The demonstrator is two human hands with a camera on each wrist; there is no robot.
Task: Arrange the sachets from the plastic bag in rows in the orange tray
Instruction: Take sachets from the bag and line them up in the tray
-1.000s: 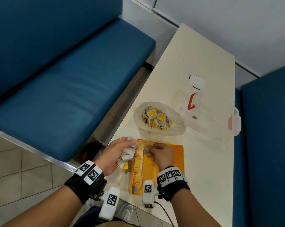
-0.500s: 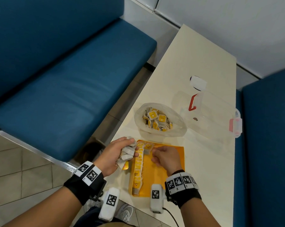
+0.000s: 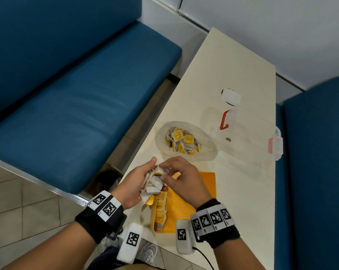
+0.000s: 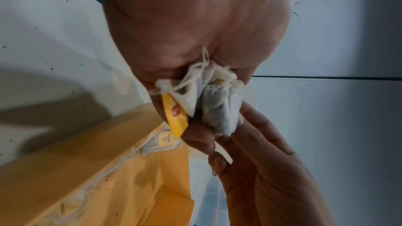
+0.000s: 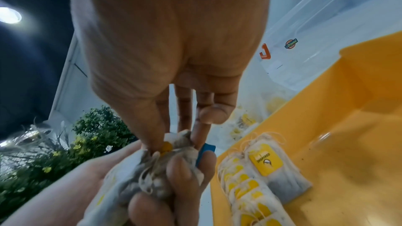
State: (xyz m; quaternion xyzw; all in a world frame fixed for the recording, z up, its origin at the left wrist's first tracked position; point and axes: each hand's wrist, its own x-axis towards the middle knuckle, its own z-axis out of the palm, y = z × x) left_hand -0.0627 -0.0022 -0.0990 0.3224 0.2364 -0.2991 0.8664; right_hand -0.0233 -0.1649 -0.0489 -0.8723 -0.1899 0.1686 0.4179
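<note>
Tray (image 3: 207,184) right half open — row (image 3: 161,209) fills left edge; bag (image 3: 205,151) and box (image 3: 248,137) block far side.

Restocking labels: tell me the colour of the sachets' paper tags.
Yellow tags, clearest in the right wrist view.

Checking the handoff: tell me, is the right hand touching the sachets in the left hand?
Touching. The right wrist view shows the right hand's fingertips pinching the sachets held by the left hand.
</note>
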